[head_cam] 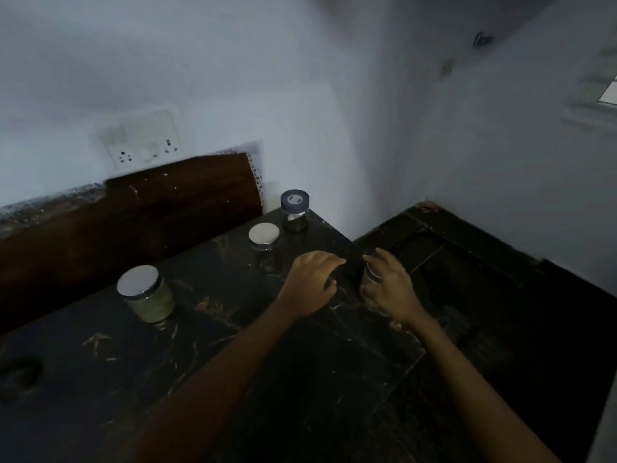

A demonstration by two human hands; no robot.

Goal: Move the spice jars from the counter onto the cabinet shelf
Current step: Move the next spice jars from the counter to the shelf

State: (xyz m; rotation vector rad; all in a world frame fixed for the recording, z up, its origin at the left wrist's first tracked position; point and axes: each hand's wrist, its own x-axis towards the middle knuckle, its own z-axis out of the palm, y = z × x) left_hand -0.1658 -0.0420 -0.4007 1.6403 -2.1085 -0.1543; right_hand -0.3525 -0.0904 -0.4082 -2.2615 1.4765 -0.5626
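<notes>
Roughly upright spice jar (pixel 370 278) in grip of right hand (pixel 393 286)

We record:
- Tabletop (pixel 267 379): black stone with pale veining, polished, faintly glossy.
- Large jar (pixel 147 294): clear glass; lid of bright, smooth metal.
- Middle jar (pixel 264 238): clear glass; the same shiny metal lid.
- Far jar (pixel 295 211): clear glass; dark grey matt lid, plastic by our reading.
- Small jar (pixel 369 284), held in the right hand (pixel 390 285): clear glass.
- Back panel (pixel 150 208): dark brown wood, smooth.
- Wall (pixel 233 78): matt white paint.
- Switch plate (pixel 142 138): smooth white plastic.
</notes>
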